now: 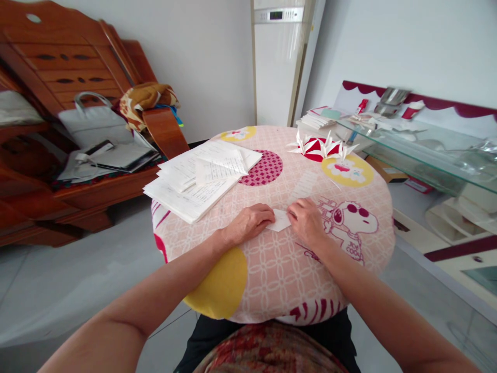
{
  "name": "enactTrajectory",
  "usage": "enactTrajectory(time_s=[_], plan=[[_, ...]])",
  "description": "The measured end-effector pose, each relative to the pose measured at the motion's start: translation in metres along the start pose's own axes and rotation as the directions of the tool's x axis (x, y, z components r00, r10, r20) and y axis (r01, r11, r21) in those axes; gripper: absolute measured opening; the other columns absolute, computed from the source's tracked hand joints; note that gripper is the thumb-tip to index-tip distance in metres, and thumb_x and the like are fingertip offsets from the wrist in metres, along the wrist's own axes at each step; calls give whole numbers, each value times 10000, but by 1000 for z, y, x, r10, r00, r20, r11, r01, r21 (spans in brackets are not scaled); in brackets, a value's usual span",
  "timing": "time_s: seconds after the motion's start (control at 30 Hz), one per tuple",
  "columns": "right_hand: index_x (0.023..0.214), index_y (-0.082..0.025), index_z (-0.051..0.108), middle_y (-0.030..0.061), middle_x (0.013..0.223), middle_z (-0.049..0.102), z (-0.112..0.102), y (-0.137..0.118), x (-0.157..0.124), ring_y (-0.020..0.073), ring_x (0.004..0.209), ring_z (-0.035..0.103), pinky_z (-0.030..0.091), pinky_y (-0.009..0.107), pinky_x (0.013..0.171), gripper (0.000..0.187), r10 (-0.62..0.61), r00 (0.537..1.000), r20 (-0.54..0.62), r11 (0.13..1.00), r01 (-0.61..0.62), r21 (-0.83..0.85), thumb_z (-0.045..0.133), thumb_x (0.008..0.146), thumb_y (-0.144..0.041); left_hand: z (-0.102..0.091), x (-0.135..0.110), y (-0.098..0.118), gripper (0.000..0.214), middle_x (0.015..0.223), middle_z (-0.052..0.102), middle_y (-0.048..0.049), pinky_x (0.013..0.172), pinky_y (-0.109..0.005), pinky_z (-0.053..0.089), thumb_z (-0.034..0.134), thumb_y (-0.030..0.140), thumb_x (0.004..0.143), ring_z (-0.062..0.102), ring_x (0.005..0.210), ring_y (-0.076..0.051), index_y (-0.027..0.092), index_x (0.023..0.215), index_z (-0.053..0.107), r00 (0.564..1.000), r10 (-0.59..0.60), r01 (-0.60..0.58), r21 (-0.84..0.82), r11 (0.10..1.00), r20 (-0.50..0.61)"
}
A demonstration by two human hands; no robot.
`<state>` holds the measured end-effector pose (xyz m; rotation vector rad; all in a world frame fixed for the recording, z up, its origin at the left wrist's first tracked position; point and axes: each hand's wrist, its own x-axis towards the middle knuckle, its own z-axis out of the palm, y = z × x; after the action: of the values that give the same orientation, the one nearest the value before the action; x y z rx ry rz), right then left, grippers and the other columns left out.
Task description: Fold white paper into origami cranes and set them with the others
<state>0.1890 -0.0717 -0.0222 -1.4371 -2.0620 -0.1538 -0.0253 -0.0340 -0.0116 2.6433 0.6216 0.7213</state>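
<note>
A small folded piece of white paper (278, 221) lies on the patterned tablecloth, between my two hands. My left hand (253, 221) has its fingers curled together on the paper's left corner. On the opposite side, my right hand (306, 219) pinches the right corner. Both hands rest low against the cloth, and their fingertips partly cover the paper's edges. Several folded white paper cranes (322, 147) stand at the far right of the table. A stack of handwritten sheets (202, 199) lies to the left, with a loose creased sheet (221, 165) on top.
The round table (267, 290) wears a pink cloth with printed figures. A strip of paper (305, 185) lies beyond my right hand. To the right stands a glass-topped cabinet (423, 155) with clutter. A wooden bench (73, 52) holding a bag (91, 122) is at left.
</note>
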Motion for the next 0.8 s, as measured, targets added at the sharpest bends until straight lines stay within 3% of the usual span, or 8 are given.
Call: enactTrajectory(time_s=[0.13, 0.3, 0.5, 0.67, 0.8], plan=[[790, -178, 683, 92, 851, 639, -10, -3, -9, 222, 856, 541, 442, 360, 797, 240, -200, 978, 55, 972, 191, 134, 489, 888, -77, 5, -6, -4, 226, 989, 702, -88, 843, -308, 528, 480, 117, 941, 641, 946, -185, 155, 960, 702, 999, 22, -20, 36, 999, -47], [858, -172, 707, 97, 889, 639, -16, 0, -13, 230, 880, 544, 461, 372, 814, 185, -339, 925, 170, 930, 303, 207, 539, 934, -189, 7, -11, -3, 245, 1005, 704, -97, 844, -310, 532, 456, 141, 966, 647, 957, -185, 147, 990, 700, 997, 36, -33, 44, 998, -67], [838, -177, 722, 92, 863, 628, -15, 1, -12, 214, 852, 537, 446, 348, 776, 264, -357, 911, 206, 929, 323, 179, 489, 962, -178, 4, -12, 4, 195, 1050, 694, -103, 844, -325, 536, 600, 286, 926, 642, 987, -211, 157, 1036, 697, 1000, -4, 5, 76, 997, -25], [804, -180, 709, 82, 855, 629, -13, 2, -14, 198, 831, 536, 442, 324, 754, 281, -356, 921, 160, 924, 321, 209, 481, 969, -176, 7, -10, 9, 228, 1013, 700, -77, 808, -308, 523, 518, 279, 974, 643, 940, -191, 184, 1004, 724, 1000, 22, -19, 175, 984, -15], [773, -156, 685, 86, 824, 625, -11, 1, -13, 200, 818, 549, 446, 328, 755, 258, -308, 942, 134, 929, 267, 258, 509, 961, -175, 9, -9, 11, 243, 938, 691, -71, 768, -289, 507, 513, 257, 975, 632, 870, -174, 179, 927, 738, 998, -19, 27, 155, 988, -52]])
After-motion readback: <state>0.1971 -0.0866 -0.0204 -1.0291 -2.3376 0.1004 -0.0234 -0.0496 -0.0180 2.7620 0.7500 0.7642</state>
